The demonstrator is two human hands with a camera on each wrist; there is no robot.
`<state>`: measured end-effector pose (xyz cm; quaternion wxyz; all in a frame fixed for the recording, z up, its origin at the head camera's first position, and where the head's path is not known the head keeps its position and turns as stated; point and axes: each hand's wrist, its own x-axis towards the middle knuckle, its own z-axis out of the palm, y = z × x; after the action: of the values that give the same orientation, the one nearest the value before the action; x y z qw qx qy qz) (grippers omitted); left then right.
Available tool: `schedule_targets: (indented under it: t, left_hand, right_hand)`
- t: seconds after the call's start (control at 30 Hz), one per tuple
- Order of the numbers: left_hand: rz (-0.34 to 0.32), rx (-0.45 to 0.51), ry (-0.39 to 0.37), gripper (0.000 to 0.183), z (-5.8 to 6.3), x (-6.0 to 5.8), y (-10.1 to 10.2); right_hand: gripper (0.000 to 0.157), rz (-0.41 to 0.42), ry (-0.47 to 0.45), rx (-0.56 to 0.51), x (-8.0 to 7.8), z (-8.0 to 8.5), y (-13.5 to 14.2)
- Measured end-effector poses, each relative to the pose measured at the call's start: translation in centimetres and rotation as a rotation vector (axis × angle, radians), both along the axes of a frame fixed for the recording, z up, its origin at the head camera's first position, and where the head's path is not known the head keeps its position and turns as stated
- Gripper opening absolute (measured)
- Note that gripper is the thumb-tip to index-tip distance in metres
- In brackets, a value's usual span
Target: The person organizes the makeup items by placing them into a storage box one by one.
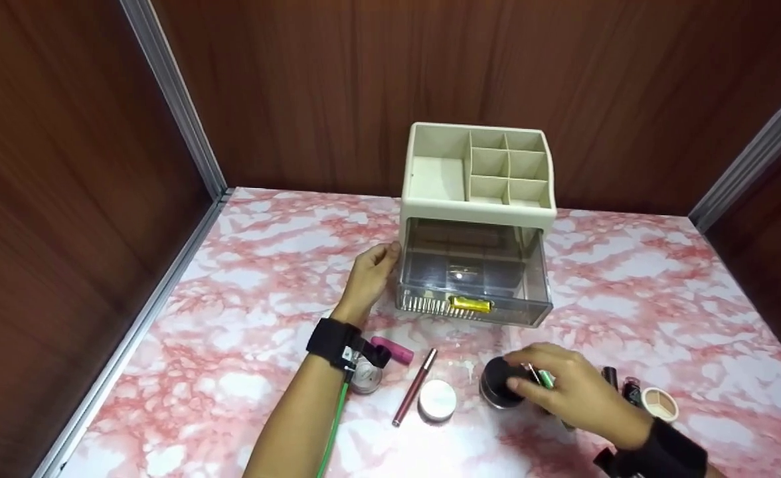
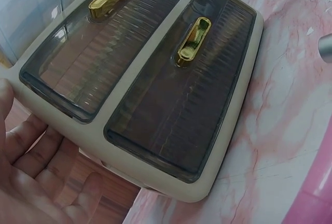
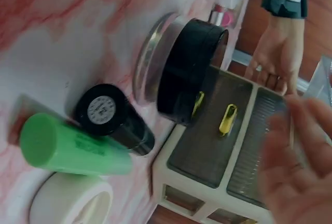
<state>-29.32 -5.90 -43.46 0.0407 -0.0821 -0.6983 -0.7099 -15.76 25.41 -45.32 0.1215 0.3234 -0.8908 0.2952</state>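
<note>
My left hand (image 1: 370, 272) rests at the left side of a cream cosmetics organizer (image 1: 480, 211), fingers against its side wall. The organizer's clear top drawer (image 1: 530, 313) is pulled out, its gold handle (image 1: 471, 304) facing me; lower drawers (image 2: 171, 94) are closed in the left wrist view. My right hand (image 1: 573, 385) hovers over a jar with a black lid (image 1: 495, 382), thumb and fingers spread. In the right wrist view, a gap shows between its fingers (image 3: 295, 167) and the black lid (image 3: 184, 71).
Left of the black-lidded jar are a white-lidded jar (image 1: 437, 399), a dark red lip tube (image 1: 414, 392), a pink tube (image 1: 396, 350) and a clear jar (image 1: 366, 377). To the right lie a green tube (image 3: 72, 146), a black bottle (image 3: 111, 115) and a round palette (image 1: 660, 403). Wooden panels enclose the table.
</note>
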Motion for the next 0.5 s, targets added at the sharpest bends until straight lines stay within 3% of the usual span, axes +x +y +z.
schedule_targets:
  t: [0.1, 0.23, 0.37, 0.5]
  left_hand:
    - [-0.006, 0.001, -0.008, 0.029, -0.6, -0.5, -0.1]
    - [-0.004, 0.007, 0.008, 0.029, -2.2, -1.8, 0.0]
    - [0.01, 0.012, 0.027, 0.031, -3.2, -2.4, 0.1]
    - [0.011, -0.015, 0.057, 0.028, -3.4, -2.5, 0.2]
  right_hand:
    - [0.05, -0.005, -0.064, 0.167, -0.3, -0.7, 0.0]
    - [0.069, 0.051, 0.01, 0.353, -0.8, -1.8, -0.2]
    - [0.075, 0.097, 0.052, 0.444, -1.2, -2.4, -0.4]
    - [0.075, 0.118, -0.002, 0.477, -1.5, -2.4, -0.7]
